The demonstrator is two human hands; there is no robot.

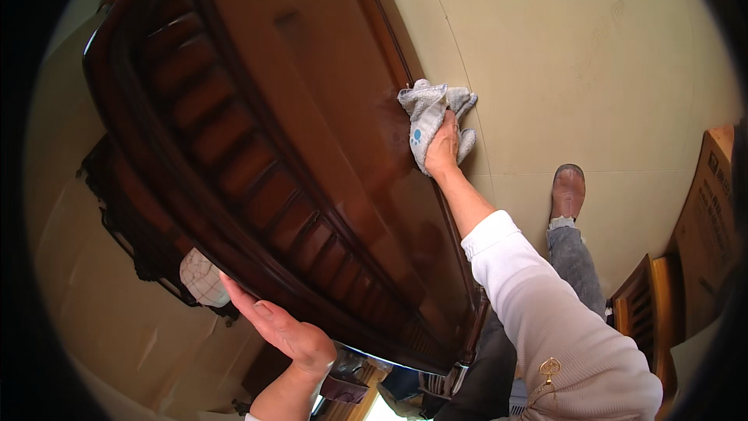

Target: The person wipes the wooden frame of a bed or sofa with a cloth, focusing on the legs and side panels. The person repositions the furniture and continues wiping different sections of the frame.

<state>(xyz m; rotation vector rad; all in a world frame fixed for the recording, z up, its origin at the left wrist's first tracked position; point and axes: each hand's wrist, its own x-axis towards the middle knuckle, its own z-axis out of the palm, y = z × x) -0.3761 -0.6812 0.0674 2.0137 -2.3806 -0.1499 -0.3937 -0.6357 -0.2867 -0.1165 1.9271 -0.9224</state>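
Note:
A long dark-brown polished wooden bench (327, 128) with a slatted backrest (257, 169) fills the middle of the view. My right hand (445, 143) is closed around a crumpled light-grey terry cloth (425, 106) with a blue paw print. The cloth lies against the front edge of the seat, and some of its folds hang past that edge. At the backrest's curved top rail (193, 228), my left hand (289, 332) rests with its fingers extended along the outer side. It holds no loose thing, and part of its fingers is hidden by the rail.
Behind the bench stands dark carved wooden furniture (131, 204) with a white, crackle-patterned rounded object (201, 280) near it. Pale floor tiles (543, 70) stretch to the right, under my brown shoe (568, 190). A cardboard box (704, 216) and a slatted wooden chair (648, 304) stand at the right.

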